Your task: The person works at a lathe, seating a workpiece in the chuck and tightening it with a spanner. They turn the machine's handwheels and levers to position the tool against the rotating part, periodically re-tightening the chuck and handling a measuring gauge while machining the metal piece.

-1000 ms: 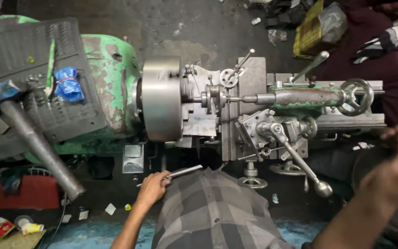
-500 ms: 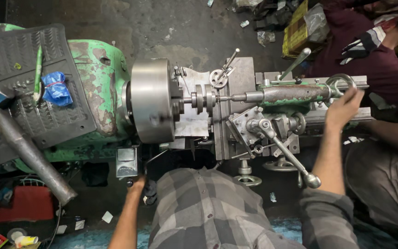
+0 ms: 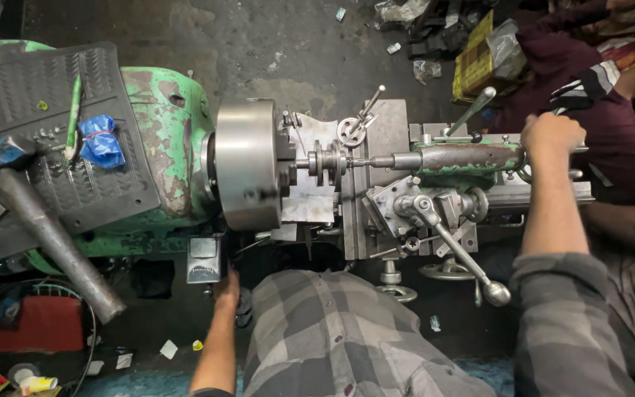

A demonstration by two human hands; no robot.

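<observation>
I look down on a green lathe [image 3: 170, 147] with a large steel chuck [image 3: 248, 165]. A small round workpiece [image 3: 325, 162] sits in the chuck, met by the tailstock [image 3: 464, 156] spindle. My right hand [image 3: 549, 134] is closed over the tailstock handwheel at the machine's right end. My left hand [image 3: 225, 287] reaches down at the lathe's front, beside a small grey control box [image 3: 203, 259]; its fingers are hidden under the machine. The carriage with its long ball-ended lever [image 3: 464, 257] lies between my arms.
A heavy sledgehammer [image 3: 53, 235] lies across the black rubber mat [image 3: 38, 132] on the headstock, beside a blue plastic bundle [image 3: 99, 140]. Another person in maroon clothing [image 3: 626, 125] sits at the right. A red box [image 3: 27, 323] is at lower left, a yellow box [image 3: 479, 55] and scraps lie behind.
My right hand swung in from the lower right and closed on the tailstock handwheel. My left hand left a thin metal rod and moved down beside the grey box.
</observation>
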